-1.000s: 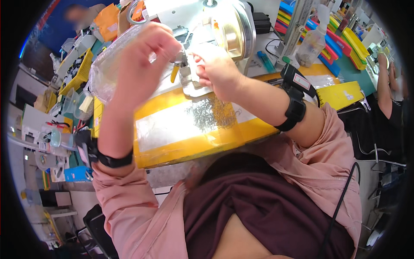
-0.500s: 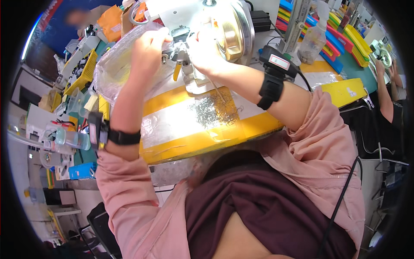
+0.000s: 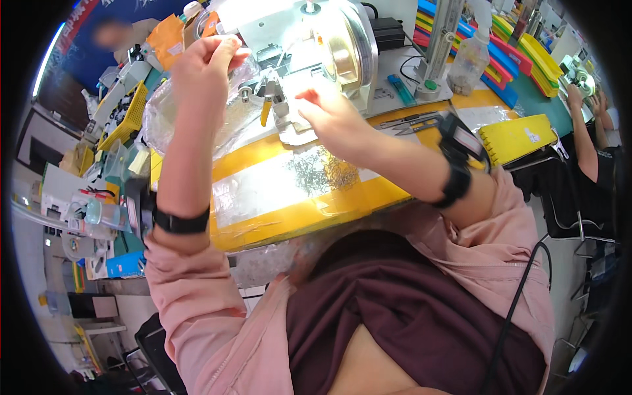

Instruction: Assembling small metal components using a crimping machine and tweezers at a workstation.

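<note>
By the machine point(image 3: 343, 52) | hands point(image 3: 203, 69) point(image 3: 331, 118): left pinched, right half-curled | held: cannot tell

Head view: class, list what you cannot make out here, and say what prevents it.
All in the head view:
- Left hand: whether its pinched fingertips hold anything; too small to tell.
- Right hand: whether its curled fingers hold anything; glare and the hand itself hide it.
- Small metal pieces: their exact shapes and count; tiny, overlapping.
- Spray bottle: its top; cut off by the upper edge.
</note>
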A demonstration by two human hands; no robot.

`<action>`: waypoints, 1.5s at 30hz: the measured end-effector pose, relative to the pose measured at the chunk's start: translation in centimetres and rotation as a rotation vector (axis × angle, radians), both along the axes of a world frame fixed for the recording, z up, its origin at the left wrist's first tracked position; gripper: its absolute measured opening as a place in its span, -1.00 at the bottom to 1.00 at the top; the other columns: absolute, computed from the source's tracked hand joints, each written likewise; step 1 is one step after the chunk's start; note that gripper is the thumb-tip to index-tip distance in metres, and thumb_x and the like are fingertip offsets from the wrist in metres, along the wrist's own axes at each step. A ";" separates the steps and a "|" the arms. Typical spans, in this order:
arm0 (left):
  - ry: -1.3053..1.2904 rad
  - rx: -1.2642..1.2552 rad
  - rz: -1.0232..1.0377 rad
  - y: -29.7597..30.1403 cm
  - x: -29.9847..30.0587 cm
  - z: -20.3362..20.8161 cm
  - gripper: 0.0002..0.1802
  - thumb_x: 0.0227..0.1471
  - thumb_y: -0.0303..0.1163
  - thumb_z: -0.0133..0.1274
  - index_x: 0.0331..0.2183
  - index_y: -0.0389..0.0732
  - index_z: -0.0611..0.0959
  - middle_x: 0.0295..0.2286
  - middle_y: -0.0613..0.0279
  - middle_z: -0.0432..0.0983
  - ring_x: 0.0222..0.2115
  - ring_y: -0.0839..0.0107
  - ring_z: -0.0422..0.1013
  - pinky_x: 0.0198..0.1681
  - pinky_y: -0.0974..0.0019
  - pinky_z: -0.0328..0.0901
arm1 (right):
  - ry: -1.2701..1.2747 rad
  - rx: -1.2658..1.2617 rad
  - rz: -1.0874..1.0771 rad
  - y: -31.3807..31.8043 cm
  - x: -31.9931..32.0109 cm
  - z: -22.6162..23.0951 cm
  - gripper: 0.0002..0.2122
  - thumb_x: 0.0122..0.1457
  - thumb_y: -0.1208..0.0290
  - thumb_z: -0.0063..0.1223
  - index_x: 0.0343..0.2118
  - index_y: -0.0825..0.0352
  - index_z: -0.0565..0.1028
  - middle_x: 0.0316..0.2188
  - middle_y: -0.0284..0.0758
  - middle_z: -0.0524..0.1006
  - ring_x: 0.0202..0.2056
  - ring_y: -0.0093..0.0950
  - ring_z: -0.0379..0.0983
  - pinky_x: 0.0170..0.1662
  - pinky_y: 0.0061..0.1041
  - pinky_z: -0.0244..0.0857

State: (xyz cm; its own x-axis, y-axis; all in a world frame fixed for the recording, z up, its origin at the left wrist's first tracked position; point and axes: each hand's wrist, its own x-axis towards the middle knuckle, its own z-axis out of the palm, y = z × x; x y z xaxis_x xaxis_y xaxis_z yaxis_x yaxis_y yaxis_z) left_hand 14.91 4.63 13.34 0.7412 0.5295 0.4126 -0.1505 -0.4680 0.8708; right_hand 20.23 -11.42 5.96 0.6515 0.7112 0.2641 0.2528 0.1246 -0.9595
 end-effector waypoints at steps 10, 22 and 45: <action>-0.249 0.553 -0.162 -4.3 -3.4 -7.8 -0.91 -0.16 -0.61 0.00 -0.53 -0.27 0.41 -0.46 0.10 0.40 -0.42 0.23 0.35 -0.34 0.35 0.24 | -0.959 -0.353 -0.061 -4.8 0.1 -3.2 -0.65 -0.09 0.48 0.03 -0.16 0.14 0.36 -0.34 -0.30 0.39 -0.47 -0.31 0.40 -0.46 -0.43 0.29; -0.261 0.598 -0.177 -3.0 -2.4 -8.1 -0.84 -0.16 -0.69 -0.06 -0.48 -0.26 0.34 -0.44 0.07 0.38 -0.43 0.19 0.35 -0.38 0.30 0.26 | -0.964 0.091 -0.155 -6.9 1.3 -1.7 -0.81 0.09 0.48 -0.12 -0.24 0.39 0.41 -0.41 -0.18 0.45 -0.45 -0.41 0.40 -0.40 -0.58 0.27; -0.275 0.650 -0.179 -1.4 -1.8 -9.1 -0.83 -0.19 -0.69 -0.05 -0.49 -0.26 0.34 -0.46 0.08 0.38 -0.44 0.15 0.35 -0.40 0.30 0.27 | -0.660 0.268 -0.190 -6.6 0.5 -3.0 -0.90 0.08 0.60 -0.18 -0.37 0.46 0.39 -0.49 -0.22 0.45 -0.56 -0.50 0.39 -0.48 -0.64 0.27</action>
State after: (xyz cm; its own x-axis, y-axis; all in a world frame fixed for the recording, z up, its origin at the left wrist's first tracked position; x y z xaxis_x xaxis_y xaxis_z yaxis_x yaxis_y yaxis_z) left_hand 13.11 3.25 4.26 0.6177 -0.0059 0.7864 -0.4469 -0.8254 0.3449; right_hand 20.76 -18.03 2.91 0.4026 0.4581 0.7925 0.8074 0.2303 -0.5433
